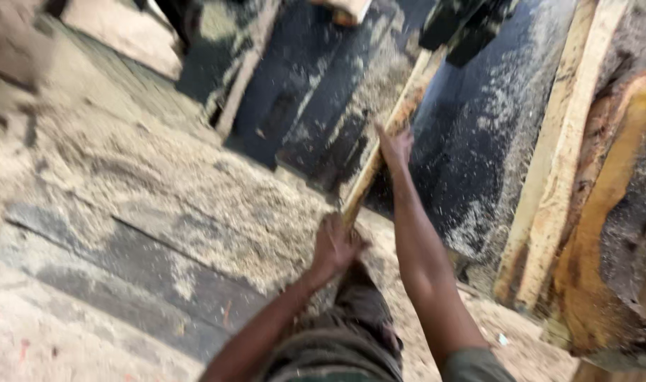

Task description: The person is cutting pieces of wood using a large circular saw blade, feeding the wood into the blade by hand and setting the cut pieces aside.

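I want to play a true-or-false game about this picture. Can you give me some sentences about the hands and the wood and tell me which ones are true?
1. Both hands hold the same long wooden strip. True: the left hand grips its near end and the right hand holds it farther up.
2. The floor is covered in sawdust. True.
3. The strip is painted bright blue. False: it is bare, pale wood.
4. Rough wooden planks lean on the right side. True.
5. The right hand is resting flat on the floor. False: it is raised, with its grip on the strip.
6. The left hand is empty. False: it is closed round the strip's end.
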